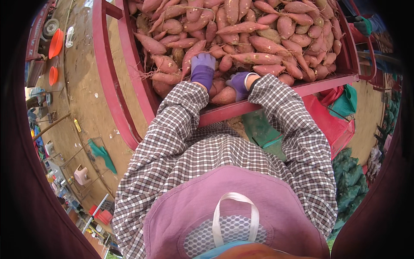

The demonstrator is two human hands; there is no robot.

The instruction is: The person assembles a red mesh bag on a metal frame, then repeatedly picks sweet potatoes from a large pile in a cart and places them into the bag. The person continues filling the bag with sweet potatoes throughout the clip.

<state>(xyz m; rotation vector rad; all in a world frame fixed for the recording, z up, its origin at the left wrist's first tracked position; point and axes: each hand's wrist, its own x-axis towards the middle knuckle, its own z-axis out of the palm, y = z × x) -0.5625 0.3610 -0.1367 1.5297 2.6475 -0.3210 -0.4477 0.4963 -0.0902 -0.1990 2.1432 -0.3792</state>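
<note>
Many red-skinned sweet potatoes with thin roots are heaped in a red metal cart. My left hand, in a purple glove, rests palm down on the heap, its fingertips touching the sweet potatoes in front of it. To its right and nearer the cart's front rail, my right hand, also gloved in purple, has its fingers bent down among the sweet potatoes beside a rounded one. Its fingertips are partly hidden, so whether it grips one is unclear.
Red metal rails curve along the cart's left side. Below its right front lie a red sheet container and green material. Filled green mesh bags stand at right. A co-worker's gloved hand shows at upper right. Orange basins lie at left.
</note>
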